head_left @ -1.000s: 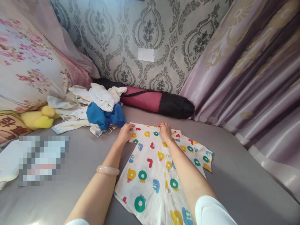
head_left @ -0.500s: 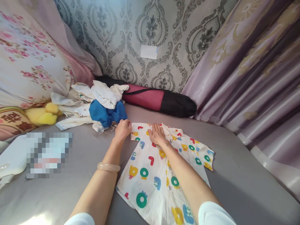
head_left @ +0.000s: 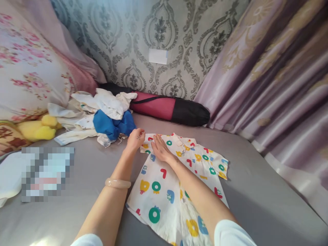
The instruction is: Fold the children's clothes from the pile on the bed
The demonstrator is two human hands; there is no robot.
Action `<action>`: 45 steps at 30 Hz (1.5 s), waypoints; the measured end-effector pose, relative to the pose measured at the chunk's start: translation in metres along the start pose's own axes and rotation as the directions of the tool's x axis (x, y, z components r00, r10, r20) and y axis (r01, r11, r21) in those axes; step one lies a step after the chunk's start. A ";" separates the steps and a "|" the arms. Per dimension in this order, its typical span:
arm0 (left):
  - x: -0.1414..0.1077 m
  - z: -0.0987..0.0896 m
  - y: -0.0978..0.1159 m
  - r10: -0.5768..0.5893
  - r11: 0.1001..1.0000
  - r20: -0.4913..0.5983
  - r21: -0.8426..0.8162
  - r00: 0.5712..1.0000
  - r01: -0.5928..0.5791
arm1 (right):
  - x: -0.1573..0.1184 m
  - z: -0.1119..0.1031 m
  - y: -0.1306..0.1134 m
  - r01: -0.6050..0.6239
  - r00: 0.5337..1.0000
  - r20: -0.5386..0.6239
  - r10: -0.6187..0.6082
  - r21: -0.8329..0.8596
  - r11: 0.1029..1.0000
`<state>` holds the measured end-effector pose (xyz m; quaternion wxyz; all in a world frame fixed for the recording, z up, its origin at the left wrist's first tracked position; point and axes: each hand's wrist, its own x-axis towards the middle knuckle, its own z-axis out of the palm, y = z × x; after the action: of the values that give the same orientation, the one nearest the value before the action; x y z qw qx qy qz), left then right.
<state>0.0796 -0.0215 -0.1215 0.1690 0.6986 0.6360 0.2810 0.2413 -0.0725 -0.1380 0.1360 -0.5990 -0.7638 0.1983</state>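
Note:
A white short-sleeved shirt (head_left: 153, 171) with colourful letter prints lies spread out, collar away from me. At its far left corner my left hand (head_left: 136, 138) is closed on the sleeve's upper edge, a pale bangle round the wrist. My right hand (head_left: 161, 149) lies flat on the cloth close by, near the left shoulder, fingers stretched out and pointing up and left. Part of the shirt's front is hidden beneath my right forearm.
Behind my left hand is a heap of clothes (head_left: 112, 106), white and blue. A red and black rolled bag (head_left: 153, 106) rests along the patterned wall. Yellow plush (head_left: 38, 129) and a white object (head_left: 15, 174) are at left; curtains (head_left: 246, 75) hang at right.
My right hand has slid left across the shirt, from beside the collar toward the sleeve. My left hand stays at the sleeve edge. The view has shifted slightly.

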 end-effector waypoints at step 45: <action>-0.140 0.048 0.061 0.582 0.695 0.510 0.091 0.633 -0.713 | -0.191 -0.027 0.058 -0.139 0.986 -0.124 0.108 -0.285 0.949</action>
<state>0.1526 -0.1616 -0.1479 0.0932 0.9422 0.3157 0.0618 0.3495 -0.2418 -0.1356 0.0739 -0.6688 -0.7374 0.0591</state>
